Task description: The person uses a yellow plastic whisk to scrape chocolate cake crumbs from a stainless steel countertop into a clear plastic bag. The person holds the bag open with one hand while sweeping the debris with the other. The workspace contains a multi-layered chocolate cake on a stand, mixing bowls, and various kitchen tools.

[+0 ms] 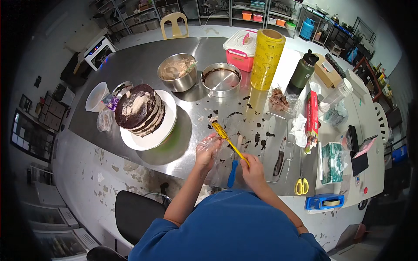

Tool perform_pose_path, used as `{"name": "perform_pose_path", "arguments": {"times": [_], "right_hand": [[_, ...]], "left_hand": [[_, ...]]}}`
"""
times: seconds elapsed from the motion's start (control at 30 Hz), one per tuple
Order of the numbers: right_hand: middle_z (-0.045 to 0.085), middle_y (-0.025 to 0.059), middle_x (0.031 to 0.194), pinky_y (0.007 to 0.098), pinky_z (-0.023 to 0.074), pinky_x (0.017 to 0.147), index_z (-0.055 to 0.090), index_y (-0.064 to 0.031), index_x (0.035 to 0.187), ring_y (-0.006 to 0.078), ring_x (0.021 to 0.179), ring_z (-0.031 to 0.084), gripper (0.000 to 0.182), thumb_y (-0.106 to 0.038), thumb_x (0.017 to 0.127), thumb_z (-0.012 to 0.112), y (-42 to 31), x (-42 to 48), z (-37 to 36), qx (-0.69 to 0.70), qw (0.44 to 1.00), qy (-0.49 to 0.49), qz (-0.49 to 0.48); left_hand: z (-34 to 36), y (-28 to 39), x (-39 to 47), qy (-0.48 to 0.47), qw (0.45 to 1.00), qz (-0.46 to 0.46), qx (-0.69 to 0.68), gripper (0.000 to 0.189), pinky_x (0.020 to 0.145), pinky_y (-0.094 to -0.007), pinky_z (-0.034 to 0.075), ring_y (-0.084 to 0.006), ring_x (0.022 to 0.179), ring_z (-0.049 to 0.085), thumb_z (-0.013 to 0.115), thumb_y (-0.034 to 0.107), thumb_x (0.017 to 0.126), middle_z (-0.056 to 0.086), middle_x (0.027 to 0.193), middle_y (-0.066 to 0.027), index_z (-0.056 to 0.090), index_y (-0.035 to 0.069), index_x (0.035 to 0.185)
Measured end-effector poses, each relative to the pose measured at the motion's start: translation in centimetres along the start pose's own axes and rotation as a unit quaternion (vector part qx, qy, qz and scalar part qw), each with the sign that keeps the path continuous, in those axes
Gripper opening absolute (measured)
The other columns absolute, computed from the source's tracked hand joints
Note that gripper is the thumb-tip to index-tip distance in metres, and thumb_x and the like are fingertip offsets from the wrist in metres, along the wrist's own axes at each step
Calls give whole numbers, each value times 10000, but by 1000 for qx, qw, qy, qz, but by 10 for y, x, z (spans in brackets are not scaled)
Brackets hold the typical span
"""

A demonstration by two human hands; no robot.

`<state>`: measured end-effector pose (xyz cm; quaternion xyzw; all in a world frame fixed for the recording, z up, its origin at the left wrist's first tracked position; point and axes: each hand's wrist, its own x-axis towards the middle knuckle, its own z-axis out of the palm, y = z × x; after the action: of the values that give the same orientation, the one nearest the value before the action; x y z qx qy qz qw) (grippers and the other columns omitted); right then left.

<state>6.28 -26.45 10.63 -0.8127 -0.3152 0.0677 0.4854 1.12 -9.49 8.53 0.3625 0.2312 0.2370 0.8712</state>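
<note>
My right hand point(253, 169) grips the handle of a yellow spatula point(232, 145) smeared with dark residue. Around the spatula's head is my left hand point(208, 150), with clear plastic over its fingers; whether it grips the head or only touches it is unclear. A blue-handled palette knife point(233, 173) lies on the steel table between my forearms. To the left, a layered chocolate cake point(138, 111) with pale cream between its layers and a patch on top rests on a white round stand point(169, 120). Beyond are a steel bowl of cream point(178, 84) and a round cake pan point(221, 84).
Dark crumbs point(258, 138) dot the steel table point(202, 111). On the right lie a knife point(279, 160), yellow-handled scissors point(301, 186), a red baking paper box point(312, 117) and a tape dispenser point(325, 202). A yellow film roll point(267, 62) and a green bottle point(302, 73) stand farther back.
</note>
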Motion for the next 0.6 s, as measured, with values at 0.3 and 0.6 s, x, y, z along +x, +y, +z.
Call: {"name": "perform_pose_path", "arguments": {"times": [0.3, 0.6], "right_hand": [[515, 152, 804, 377, 441, 598, 547, -9, 950, 330, 693, 531, 189, -62, 770, 530, 8, 0, -2, -34, 998, 22, -44], [516, 127, 820, 370, 453, 594, 555, -24, 954, 311, 697, 542, 207, -56, 750, 543, 3, 2, -7, -102, 993, 33, -40]], "left_hand": [[-5, 2, 8, -24, 998, -37, -52, 336, 763, -246, 454, -170, 887, 543, 558, 2, 773, 530, 987, -118, 409, -28, 1073], [-18, 0, 18, -8, 997, -67, -47, 342, 689, -231, 456, -133, 793, 544, 570, 36, 764, 543, 931, -75, 421, -13, 1068]]}}
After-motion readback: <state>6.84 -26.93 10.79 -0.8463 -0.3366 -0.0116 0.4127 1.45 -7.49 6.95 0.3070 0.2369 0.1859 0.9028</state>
